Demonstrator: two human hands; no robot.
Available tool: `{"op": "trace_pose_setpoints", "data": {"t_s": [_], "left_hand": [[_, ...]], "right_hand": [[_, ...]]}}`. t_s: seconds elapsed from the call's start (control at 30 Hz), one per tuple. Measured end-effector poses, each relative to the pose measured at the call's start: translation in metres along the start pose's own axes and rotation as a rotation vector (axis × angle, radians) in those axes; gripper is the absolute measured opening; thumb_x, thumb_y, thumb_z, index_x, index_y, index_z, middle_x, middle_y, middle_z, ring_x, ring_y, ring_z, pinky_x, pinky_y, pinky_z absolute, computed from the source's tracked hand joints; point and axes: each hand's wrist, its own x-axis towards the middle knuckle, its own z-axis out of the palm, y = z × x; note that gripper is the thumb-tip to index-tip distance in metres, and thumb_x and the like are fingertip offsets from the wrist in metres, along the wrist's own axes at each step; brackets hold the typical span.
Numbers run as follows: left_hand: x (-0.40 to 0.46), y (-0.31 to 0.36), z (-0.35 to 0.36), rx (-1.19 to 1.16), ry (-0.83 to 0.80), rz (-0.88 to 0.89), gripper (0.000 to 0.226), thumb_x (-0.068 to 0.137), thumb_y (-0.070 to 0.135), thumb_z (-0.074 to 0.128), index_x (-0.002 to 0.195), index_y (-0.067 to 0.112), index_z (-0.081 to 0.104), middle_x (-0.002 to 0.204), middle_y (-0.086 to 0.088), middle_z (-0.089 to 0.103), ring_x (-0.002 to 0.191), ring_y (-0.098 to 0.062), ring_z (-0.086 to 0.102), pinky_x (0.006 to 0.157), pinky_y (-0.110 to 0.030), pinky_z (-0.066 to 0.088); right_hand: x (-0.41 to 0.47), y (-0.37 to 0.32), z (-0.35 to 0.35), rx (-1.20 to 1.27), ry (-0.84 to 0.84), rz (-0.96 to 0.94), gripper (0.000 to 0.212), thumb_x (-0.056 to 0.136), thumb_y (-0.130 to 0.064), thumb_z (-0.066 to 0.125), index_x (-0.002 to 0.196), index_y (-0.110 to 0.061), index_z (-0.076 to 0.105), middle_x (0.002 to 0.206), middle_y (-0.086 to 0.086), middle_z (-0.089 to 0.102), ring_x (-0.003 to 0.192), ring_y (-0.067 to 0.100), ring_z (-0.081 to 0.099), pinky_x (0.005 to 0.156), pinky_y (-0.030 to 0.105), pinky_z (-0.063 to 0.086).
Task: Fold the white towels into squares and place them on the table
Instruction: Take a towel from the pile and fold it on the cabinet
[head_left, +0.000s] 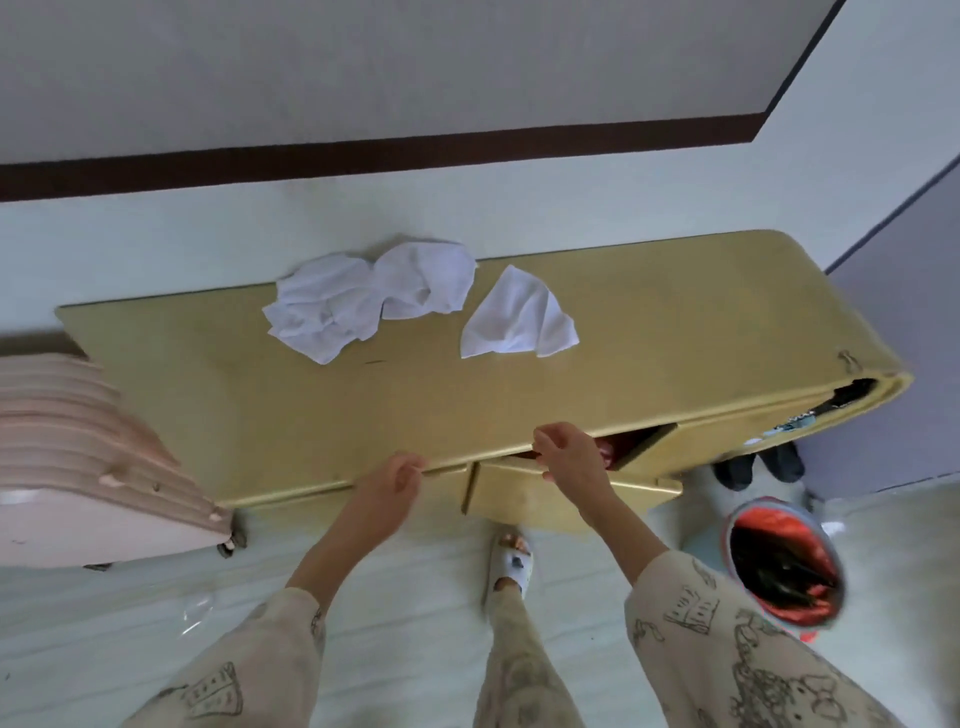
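Note:
Three white towels lie crumpled on the far side of the yellow wooden table (311, 405). One towel (324, 312) is at the left, a second (423, 280) touches it on the right, and a third (517, 317) lies apart further right. My left hand (389, 486) hovers at the table's near edge, fingers curled, holding nothing. My right hand (569, 457) is at the near edge too, above a half-open drawer (524, 493), fingers loosely bent and empty. Both hands are well short of the towels.
A pink ribbed suitcase (78, 457) stands against the table's left end. A round bin (782, 564) with a red liner sits on the floor at the right, dark shoes (758, 465) behind it. The drawer juts toward my slippered foot (511, 566). A wall runs behind the table.

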Motion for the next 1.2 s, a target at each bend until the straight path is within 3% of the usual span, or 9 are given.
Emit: {"op": "trace_pose_setpoints", "data": {"t_s": [0.13,0.3,0.43,0.57,0.7,0.8,0.93,1.03,1.2], "left_hand": [[0.081,0.045,0.025,0.051,-0.018,-0.086,0.024,0.093,0.011,0.049,0.115,0.006,0.059,0.111,-0.008,0.062,0.088,-0.014,0.054,0.075,-0.015,0.033],[0.156,0.073,0.047,0.143,-0.059,-0.106,0.032,0.092,0.007,0.043,0.123,0.008,0.051,0.127,-0.009,0.048,0.114,-0.022,0.048,0.093,-0.025,0.034],[0.2,0.086,0.063,0.307,0.005,-0.011,0.036,0.089,0.008,0.035,0.122,0.009,0.049,0.125,-0.006,0.045,0.114,-0.025,0.043,0.096,-0.031,0.035],[0.244,0.091,0.08,0.407,0.053,0.086,0.047,0.085,0.004,0.046,0.131,0.013,0.044,0.134,-0.003,0.044,0.122,-0.023,0.04,0.1,-0.035,0.033],[0.273,0.085,0.093,0.532,0.019,0.084,0.038,0.09,0.012,0.044,0.127,0.019,0.046,0.122,0.003,0.052,0.112,-0.018,0.046,0.092,-0.029,0.032],[0.272,0.077,0.086,0.49,0.05,0.077,0.021,0.092,0.011,0.045,0.109,0.015,0.058,0.106,0.001,0.06,0.1,-0.02,0.055,0.086,-0.029,0.033],[0.254,0.059,0.054,0.415,0.107,-0.02,0.013,0.09,0.007,0.049,0.099,0.01,0.057,0.1,-0.005,0.064,0.094,-0.025,0.059,0.085,-0.034,0.039],[0.239,0.044,0.033,0.457,0.053,-0.06,0.019,0.09,0.005,0.048,0.104,0.012,0.059,0.109,-0.004,0.062,0.107,-0.025,0.054,0.088,-0.033,0.034],[0.236,0.062,0.035,0.762,-0.181,-0.079,0.036,0.091,0.017,0.041,0.124,0.025,0.052,0.129,0.0,0.043,0.122,-0.02,0.037,0.101,-0.036,0.027]], "right_hand": [[0.094,-0.012,-0.038,-0.282,0.03,-0.058,0.024,0.092,-0.015,0.051,0.113,-0.008,0.061,0.106,0.006,0.064,0.101,0.023,0.059,0.079,0.023,0.038],[0.177,-0.017,-0.057,-0.653,0.069,-0.264,0.035,0.083,-0.006,0.058,0.119,-0.009,0.057,0.113,0.01,0.056,0.104,0.03,0.052,0.082,0.036,0.043],[0.224,-0.009,-0.047,-0.942,0.118,-0.429,0.052,0.045,-0.009,0.084,0.093,-0.013,0.067,0.09,0.008,0.062,0.074,0.029,0.06,0.053,0.033,0.045],[0.257,0.004,-0.032,-1.014,0.112,-0.442,0.045,0.04,-0.017,0.09,0.08,-0.016,0.068,0.084,0.006,0.063,0.071,0.026,0.06,0.055,0.032,0.045],[0.274,0.01,-0.032,-0.805,0.186,-0.48,0.013,0.067,-0.011,0.078,0.068,-0.014,0.066,0.072,0.004,0.06,0.068,0.026,0.055,0.06,0.03,0.038],[0.281,-0.003,-0.052,-0.215,0.15,-0.079,0.03,0.092,-0.017,0.052,0.064,-0.008,0.05,0.061,0.002,0.047,0.062,0.02,0.039,0.057,0.03,0.03],[0.293,-0.013,-0.091,0.324,0.309,0.268,0.028,0.093,-0.016,0.049,0.074,0.004,0.053,0.069,0.007,0.047,0.065,0.019,0.043,0.06,0.032,0.041],[0.283,-0.023,-0.104,0.36,0.232,0.319,0.013,0.091,-0.009,0.051,0.082,-0.003,0.06,0.076,0.008,0.057,0.065,0.018,0.053,0.057,0.027,0.046],[0.251,-0.018,-0.101,0.205,0.129,0.312,0.013,0.09,-0.007,0.051,0.093,-0.002,0.062,0.08,0.009,0.061,0.072,0.022,0.056,0.057,0.026,0.048]]}}
